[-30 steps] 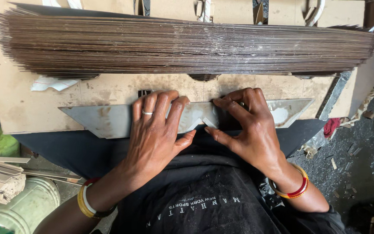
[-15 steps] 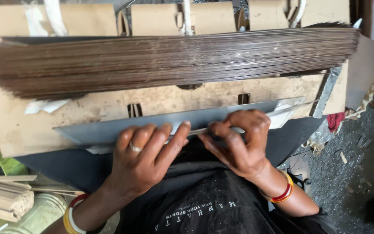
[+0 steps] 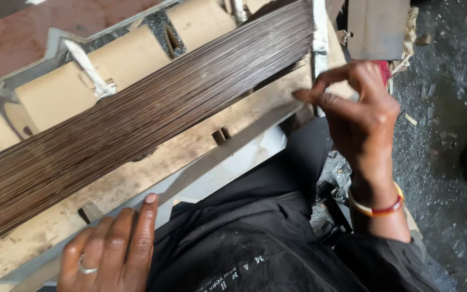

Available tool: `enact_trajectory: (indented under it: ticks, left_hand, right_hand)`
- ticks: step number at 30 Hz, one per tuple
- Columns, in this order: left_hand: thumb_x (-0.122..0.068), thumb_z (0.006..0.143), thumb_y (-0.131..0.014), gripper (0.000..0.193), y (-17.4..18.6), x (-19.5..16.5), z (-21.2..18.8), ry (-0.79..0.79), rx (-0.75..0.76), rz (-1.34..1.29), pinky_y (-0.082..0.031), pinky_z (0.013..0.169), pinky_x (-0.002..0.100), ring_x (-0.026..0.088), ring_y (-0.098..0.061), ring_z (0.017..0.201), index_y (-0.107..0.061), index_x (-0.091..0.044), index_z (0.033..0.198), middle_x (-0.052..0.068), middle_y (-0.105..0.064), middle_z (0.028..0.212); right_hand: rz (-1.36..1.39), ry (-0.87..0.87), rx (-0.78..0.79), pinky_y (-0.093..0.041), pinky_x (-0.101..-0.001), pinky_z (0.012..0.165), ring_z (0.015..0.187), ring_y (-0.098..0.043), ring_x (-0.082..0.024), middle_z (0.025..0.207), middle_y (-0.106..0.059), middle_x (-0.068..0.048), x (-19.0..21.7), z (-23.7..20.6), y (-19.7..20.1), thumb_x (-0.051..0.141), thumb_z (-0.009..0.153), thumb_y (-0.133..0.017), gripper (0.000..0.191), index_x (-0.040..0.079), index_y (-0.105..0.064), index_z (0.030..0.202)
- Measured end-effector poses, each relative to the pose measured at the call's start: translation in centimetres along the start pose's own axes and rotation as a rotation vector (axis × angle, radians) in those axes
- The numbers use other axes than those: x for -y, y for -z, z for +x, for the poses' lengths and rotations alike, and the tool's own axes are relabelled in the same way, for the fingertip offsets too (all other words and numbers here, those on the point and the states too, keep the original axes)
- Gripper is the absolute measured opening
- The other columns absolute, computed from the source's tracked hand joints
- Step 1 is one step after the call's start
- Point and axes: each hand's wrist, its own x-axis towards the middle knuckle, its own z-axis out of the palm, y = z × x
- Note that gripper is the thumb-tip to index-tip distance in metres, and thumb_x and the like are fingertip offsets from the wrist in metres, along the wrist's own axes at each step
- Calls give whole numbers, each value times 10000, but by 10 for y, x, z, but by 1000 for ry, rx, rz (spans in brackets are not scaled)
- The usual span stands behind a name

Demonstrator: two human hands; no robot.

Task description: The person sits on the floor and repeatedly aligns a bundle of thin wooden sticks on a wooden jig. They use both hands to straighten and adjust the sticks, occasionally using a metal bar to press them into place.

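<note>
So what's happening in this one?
A person sits at a cardboard-covered bench with a thick stack of thin brown sheets lying across it. The left hand rests flat on a long grey metal strip at the bench's near edge. The right hand is raised at the stack's right end, fingers pointing at it.

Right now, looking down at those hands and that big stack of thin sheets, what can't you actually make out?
Head view only:
- Left hand: wrist and palm cut off by the bottom edge.
- Stack of thin brown sheets: left end runs off the frame; single sheets too fine to count.
- Grey strip: near end hidden under the left hand.
- Right hand: palm turned away.
</note>
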Motion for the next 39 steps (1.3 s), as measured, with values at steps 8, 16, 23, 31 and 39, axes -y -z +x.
enact_trajectory:
  ticks: [8,16,23,31,39]
  left_hand:
    - [-194,881,-729,317,17,-1,35,3,-35,221,-463,788,301,144,-646,844,-821,-102,1170,2,-722,916]
    - [-136,877,-770,269,13,-13,62,70,-130,207,-438,725,278,122,-635,789,-831,-92,1135,-23,-740,891]
    - [-179,900,-745,249,29,-21,88,5,-238,264,-434,709,261,123,-631,781,-820,-102,1125,-28,-718,842]
    - [-149,854,-731,263,18,-22,64,57,-163,171,-452,741,271,139,-651,794,-831,-113,1095,-8,-740,859]
    - [-286,892,-734,323,33,-33,65,32,-28,207,-446,782,302,138,-645,821,-812,-117,1155,-13,-737,889]
  right_hand:
    - [114,39,-270,-537,-273,747,911,-687,-164,969,-640,-95,-28,25,-14,-80,930,-847,129,-26,-757,1004]
    - [79,-7,-310,-526,-284,723,888,-685,-188,991,-639,-126,-35,17,-17,-110,920,-780,100,-43,-718,962]
    - [104,41,-396,-556,-280,769,914,-685,-193,991,-614,-118,-35,19,-24,-141,953,-808,174,-29,-677,926]
    - [39,-9,-395,-552,-276,771,916,-699,-187,983,-614,-114,-34,13,-23,-165,927,-797,169,-27,-699,930]
    - [69,-42,-429,-514,-267,747,895,-694,-190,975,-607,-118,-38,17,-29,-144,939,-830,236,-32,-630,881]
